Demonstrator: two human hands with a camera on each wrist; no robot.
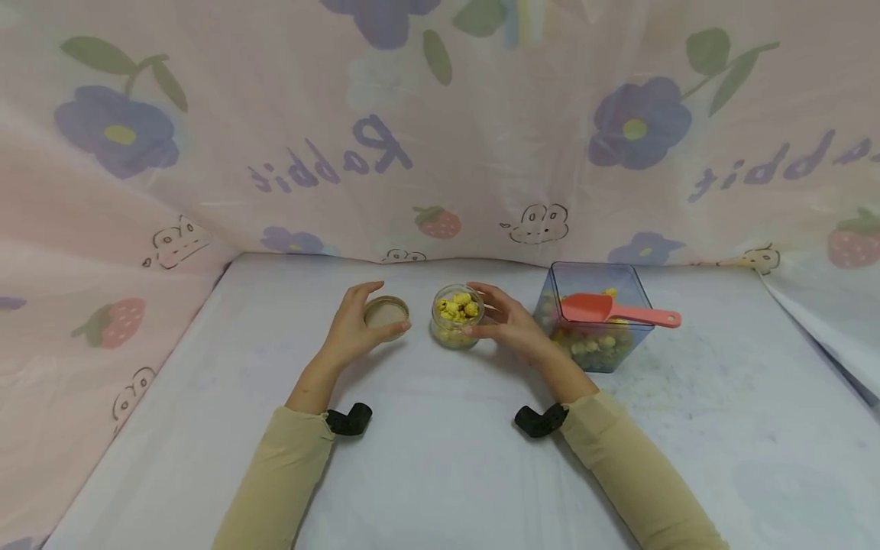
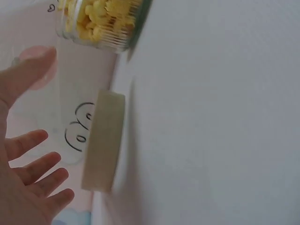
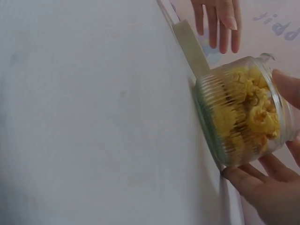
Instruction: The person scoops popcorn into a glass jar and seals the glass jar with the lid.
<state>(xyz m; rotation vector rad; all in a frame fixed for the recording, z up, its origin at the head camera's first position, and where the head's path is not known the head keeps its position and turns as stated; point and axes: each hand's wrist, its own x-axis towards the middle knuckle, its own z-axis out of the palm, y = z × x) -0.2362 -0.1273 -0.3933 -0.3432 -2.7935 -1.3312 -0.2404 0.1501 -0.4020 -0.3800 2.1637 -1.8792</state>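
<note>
A ribbed glass jar (image 1: 452, 334) filled with yellow popcorn (image 3: 257, 110) stands upright without its cover. My right hand (image 1: 512, 325) holds it from the right, thumb on the near side and fingers around the far side; the right wrist view shows fingertips at its base. Left of the jar, a round gold lid (image 1: 386, 315) lies on the table with its hollow side up. My left hand (image 1: 354, 325) hovers around that lid with thumb and fingers spread; in the left wrist view a gap separates them from the lid's side.
On the right, close to my right hand, stands a clear bluish square bin (image 1: 598, 359) containing more popcorn. A coral scoop (image 1: 619, 309) lies across its top, the handle jutting past the right rim. A patterned curtain (image 1: 440, 137) hangs behind the white table (image 1: 440, 458).
</note>
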